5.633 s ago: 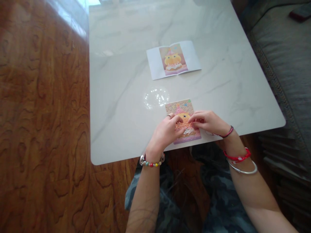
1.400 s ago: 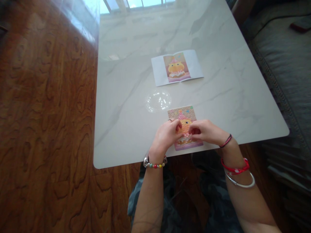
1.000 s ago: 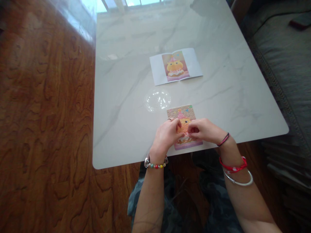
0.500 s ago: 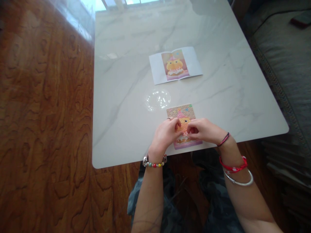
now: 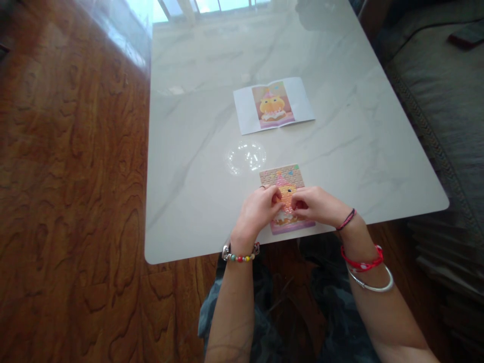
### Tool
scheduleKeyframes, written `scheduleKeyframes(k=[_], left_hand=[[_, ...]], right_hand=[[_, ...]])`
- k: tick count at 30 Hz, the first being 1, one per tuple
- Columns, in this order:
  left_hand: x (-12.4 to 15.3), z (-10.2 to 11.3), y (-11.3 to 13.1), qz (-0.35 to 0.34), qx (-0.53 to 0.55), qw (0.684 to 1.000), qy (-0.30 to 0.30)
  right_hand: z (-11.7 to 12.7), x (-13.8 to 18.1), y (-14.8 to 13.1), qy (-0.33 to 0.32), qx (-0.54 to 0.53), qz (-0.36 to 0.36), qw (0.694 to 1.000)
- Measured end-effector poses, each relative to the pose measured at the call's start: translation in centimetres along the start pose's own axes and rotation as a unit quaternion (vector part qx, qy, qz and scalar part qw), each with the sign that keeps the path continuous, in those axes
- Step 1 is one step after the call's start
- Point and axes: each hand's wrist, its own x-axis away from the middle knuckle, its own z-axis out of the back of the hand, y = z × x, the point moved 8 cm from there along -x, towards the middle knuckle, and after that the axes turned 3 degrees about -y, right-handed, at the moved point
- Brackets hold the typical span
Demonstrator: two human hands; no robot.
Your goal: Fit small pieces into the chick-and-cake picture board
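Note:
A small jigsaw puzzle [image 5: 283, 174] with a yellow figure in a pink hat lies near the front edge of the table. Its interlocking pieces form a rectangle, the middle partly covered by my hands. My left hand [image 5: 260, 207] is over the puzzle's left side, fingers curled and thumb drawn in towards them. From the right comes my right hand [image 5: 319, 204], also curled, its fingertips low over the centre of the puzzle. Both sets of fingertips are close together. Whether a loose piece is between them is too small to tell.
Beyond the puzzle lies a creased white sheet [image 5: 245, 113] printed with the same picture. The glossy white marbled table [image 5: 189, 201] has rounded corners and bright reflections. A grey sofa [image 5: 434, 85] with a dark red-edged object [image 5: 467, 38] on it stands at right; wooden floor [image 5: 75, 201] at left.
The view has tipped slightly, so the sheet and the puzzle's top sit a little lower in the picture. Both hands stay curled in nearly the same place over the puzzle.

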Motion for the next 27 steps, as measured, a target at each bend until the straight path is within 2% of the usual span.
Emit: scheduleKeyframes(k=[7, 15, 22, 27], left_hand=[[0.16, -0.10, -0.44, -0.033, 0.014, 0.999, -0.013], [0.07, -0.02, -0.52, -0.024, 0.007, 1.000, -0.012], [0.15, -0.15, -0.49, -0.035, 0.003, 0.999, -0.010], [0.41, 0.14, -0.20, -0.051, 0.022, 0.998, -0.020]], right_hand=[[0.00, 0.07, -0.28, 0.000, 0.026, 0.004, 1.000], [0.04, 0.37, -0.58, -0.008, 0.004, 0.012, 1.000], [0.32, 0.23, -0.32, 0.011, -0.072, -0.052, 0.996], [-0.13, -0.06, -0.06, 0.005, -0.088, -0.105, 0.991]])
